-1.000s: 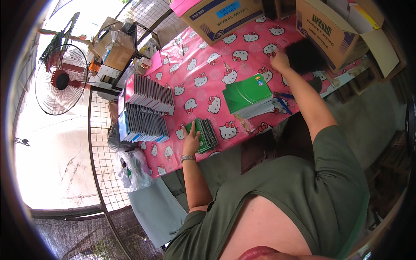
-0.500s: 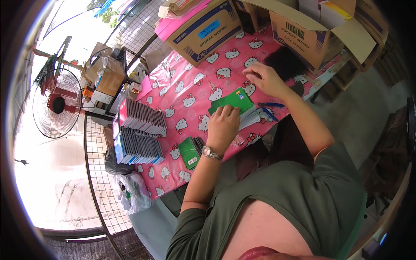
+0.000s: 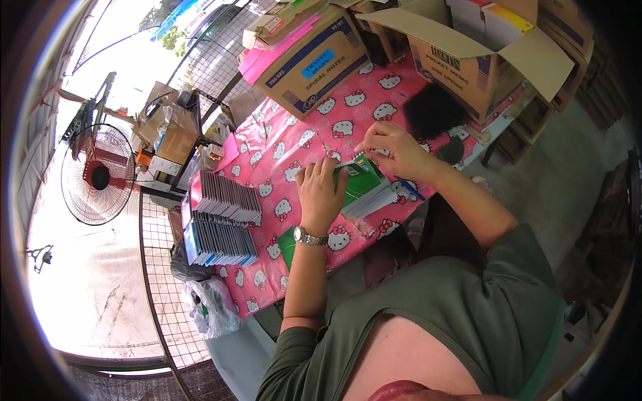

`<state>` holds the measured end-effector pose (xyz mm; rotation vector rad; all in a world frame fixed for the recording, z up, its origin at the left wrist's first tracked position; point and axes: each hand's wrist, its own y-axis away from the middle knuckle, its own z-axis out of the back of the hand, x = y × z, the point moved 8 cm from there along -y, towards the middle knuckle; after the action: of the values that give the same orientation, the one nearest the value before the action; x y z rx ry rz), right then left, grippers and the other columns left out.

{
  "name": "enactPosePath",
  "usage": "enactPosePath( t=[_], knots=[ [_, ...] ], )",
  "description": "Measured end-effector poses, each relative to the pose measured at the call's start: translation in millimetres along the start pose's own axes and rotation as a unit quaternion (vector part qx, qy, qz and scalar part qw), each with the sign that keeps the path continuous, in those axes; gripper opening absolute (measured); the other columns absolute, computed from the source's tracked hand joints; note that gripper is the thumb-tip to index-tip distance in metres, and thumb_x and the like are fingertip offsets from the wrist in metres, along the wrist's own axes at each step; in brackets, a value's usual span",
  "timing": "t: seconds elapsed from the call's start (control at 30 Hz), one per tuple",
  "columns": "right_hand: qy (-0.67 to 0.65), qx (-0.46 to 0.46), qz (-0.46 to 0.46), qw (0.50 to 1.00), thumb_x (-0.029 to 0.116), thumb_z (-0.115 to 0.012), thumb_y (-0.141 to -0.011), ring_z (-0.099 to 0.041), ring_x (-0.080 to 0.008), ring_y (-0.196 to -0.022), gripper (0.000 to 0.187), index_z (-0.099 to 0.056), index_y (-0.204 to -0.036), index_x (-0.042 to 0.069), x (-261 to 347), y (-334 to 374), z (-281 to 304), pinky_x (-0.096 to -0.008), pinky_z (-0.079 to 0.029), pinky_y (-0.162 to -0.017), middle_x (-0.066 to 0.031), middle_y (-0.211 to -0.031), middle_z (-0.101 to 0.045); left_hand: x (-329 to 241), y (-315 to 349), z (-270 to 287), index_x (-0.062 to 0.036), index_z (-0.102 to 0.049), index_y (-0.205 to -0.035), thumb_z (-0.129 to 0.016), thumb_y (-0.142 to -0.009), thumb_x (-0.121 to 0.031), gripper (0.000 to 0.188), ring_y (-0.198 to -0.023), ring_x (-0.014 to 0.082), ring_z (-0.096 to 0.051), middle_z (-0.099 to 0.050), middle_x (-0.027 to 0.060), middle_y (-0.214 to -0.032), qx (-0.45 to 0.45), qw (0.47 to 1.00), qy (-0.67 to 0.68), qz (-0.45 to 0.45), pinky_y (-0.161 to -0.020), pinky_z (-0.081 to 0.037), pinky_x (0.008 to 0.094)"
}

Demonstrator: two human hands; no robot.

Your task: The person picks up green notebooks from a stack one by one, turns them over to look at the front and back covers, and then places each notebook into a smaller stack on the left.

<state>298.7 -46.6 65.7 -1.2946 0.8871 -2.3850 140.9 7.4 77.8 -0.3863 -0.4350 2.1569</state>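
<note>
A green spiral notebook [image 3: 364, 177] tops a small stack of notebooks with white page edges [image 3: 372, 200] on the near side of the table. My left hand [image 3: 321, 190], with a metal watch at its wrist, is at the notebook's left edge; its thumb lies over the cover and its fingers curl along the far side. At the notebook's top edge, beside the spiral binding, my right hand [image 3: 396, 152] is closed in a pinch. What sits between those fingertips is too small to make out. Blue-handled pliers [image 3: 409, 190] lie partly hidden right of the stack.
Rows of spiral notebooks [image 3: 221, 237] stand at the left of the pink patterned tablecloth [image 3: 267, 167]. Another green notebook [image 3: 287, 246] lies partly behind my left wrist. Cardboard boxes [image 3: 314, 63] line the far side, and an open carton [image 3: 455, 73] stands far right. A fan [image 3: 100, 177] is at left.
My left hand has shifted left, from lying on the green cover to its edge. My right hand has come down and left to the notebook's spiral edge. The view has turned slightly.
</note>
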Motion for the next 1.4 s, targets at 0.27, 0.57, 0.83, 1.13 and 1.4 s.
enactPosePath(
  t=[0.27, 0.57, 0.83, 1.13, 1.4],
  knots=[
    [-0.061, 0.082, 0.005, 0.995, -0.001, -0.065, -0.087, -0.061, -0.0231, -0.085, 0.027, -0.070, -0.112, 0.009, -5.5, -1.4, 0.4, -0.0351, -0.051, -0.080, -0.0102, -0.092, -0.059, -3.2, -3.3, -1.7, -0.0062, -0.062, -0.101, -0.060, -0.094, -0.024, 0.020, -0.093, 0.0288, -0.059, -0.065, 0.0091, -0.095, -0.011, 1.000, -0.009, -0.005, -0.088, -0.038, 0.0423],
    [0.007, 0.079, -0.066, 0.995, 0.015, -0.059, -0.095, -0.066, -0.0335, -0.100, 0.028, -0.057, -0.122, 0.006, 15.8, 3.9, 1.3, -0.0438, -0.052, -0.080, -0.0162, -0.114, -0.064, -28.1, -5.8, -7.4, -0.0056, -0.056, -0.110, -0.061, -0.091, -0.018, 0.023, -0.100, 0.0321, -0.059, -0.064, 0.0116, -0.100, -0.046, 0.995, 0.047, -0.078, -0.098, -0.038, 0.0475],
    [-0.069, 0.026, -0.173, 0.982, 0.020, -0.061, -0.095, -0.068, -0.0395, -0.088, 0.031, -0.054, -0.122, 0.005, 5.9, 12.3, -9.3, -0.0448, -0.054, -0.077, -0.0186, -0.093, -0.069, -26.4, -1.7, -3.2, -0.0059, -0.057, -0.108, -0.063, -0.088, -0.012, 0.022, -0.095, 0.0317, -0.060, -0.064, 0.0105, -0.097, -0.003, 0.990, 0.090, -0.111, -0.100, -0.038, 0.0475],
    [0.477, 0.101, -0.321, 0.812, 0.037, -0.078, -0.075, -0.061, -0.0401, -0.104, 0.044, -0.065, -0.103, 0.005, -187.1, 153.1, 47.2, -0.0495, -0.051, -0.087, -0.0202, -0.101, -0.064, -13.1, -1.4, -4.5, -0.0094, -0.063, -0.104, -0.065, -0.091, -0.020, 0.017, -0.115, 0.0293, -0.058, -0.066, 0.0053, -0.108, -0.001, 0.993, 0.077, -0.094, -0.114, -0.026, 0.0532],
    [-0.487, 0.198, -0.230, 0.819, 0.020, -0.075, -0.080, -0.057, -0.0116, -0.100, 0.045, -0.060, -0.120, 0.004, -61.3, -21.2, -0.5, -0.0285, -0.047, -0.084, -0.0038, -0.111, -0.061, 6.9, 0.6, -7.6, -0.0064, -0.067, -0.096, -0.080, -0.077, -0.021, 0.028, -0.097, 0.0283, -0.056, -0.065, 0.0067, -0.095, -0.029, 0.996, 0.076, -0.032, -0.089, -0.042, 0.0434]
  ],
)
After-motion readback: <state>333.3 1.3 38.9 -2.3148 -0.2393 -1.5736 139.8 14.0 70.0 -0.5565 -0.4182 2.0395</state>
